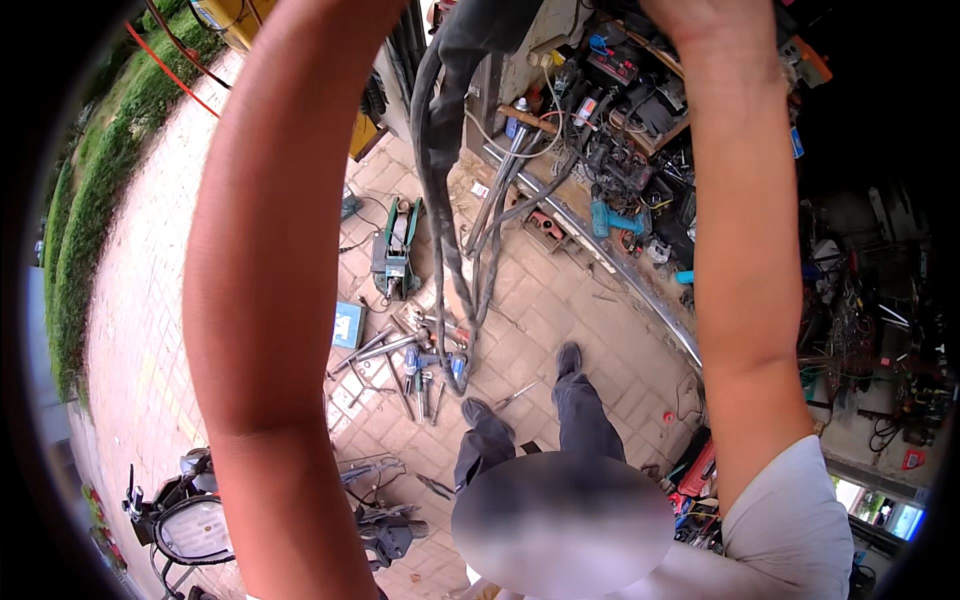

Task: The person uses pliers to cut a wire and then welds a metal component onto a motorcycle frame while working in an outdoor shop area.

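Both of my arms are raised, the left reaching out past the top edge so that my left hand is out of sight. Only the base of my right hand [705, 18] shows at the top; its fingers are cut off by the edge. Between the arms hangs a thick black wrapped cable bundle [480, 40], nearest to my hands. Its long loops [435, 190] droop toward the paving. Whether either hand touches the bundle cannot be seen.
A green floor jack [400, 245], wrenches and a blue power tool [430, 362] lie on the paving [540, 310]. At the right, a cluttered bench holds a teal drill [612, 220]. A metal rail [655, 318] edges it. A motorbike [185, 525] stands lower left.
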A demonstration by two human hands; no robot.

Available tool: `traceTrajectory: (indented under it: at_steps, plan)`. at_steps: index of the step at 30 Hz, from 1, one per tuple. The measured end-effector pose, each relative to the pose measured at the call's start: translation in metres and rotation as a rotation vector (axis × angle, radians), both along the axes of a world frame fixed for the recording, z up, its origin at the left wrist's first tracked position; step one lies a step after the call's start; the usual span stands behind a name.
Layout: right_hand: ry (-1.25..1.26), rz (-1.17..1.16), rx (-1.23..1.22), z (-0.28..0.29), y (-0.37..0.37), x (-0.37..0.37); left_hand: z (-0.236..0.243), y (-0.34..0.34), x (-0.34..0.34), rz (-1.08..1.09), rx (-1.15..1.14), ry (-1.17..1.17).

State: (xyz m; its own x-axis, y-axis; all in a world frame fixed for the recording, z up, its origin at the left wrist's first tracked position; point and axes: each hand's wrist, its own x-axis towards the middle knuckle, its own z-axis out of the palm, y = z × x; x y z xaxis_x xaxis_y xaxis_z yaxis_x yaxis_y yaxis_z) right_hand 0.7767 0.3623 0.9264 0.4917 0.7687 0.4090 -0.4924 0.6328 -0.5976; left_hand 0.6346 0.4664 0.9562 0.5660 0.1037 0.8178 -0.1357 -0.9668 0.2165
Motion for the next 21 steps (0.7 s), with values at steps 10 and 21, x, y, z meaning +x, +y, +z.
traceTrajectory:
  at_steps: [10,21]
  plan:
    - [0.679,-0.038,-0.841,-0.359,0.027,0.020,-0.316,0.083,0.062,0.611,-0.400,0.425]
    - [1.355,0.335,-1.087,-0.561,0.043,0.051,-0.517,0.028,0.147,0.788,-1.032,1.132]
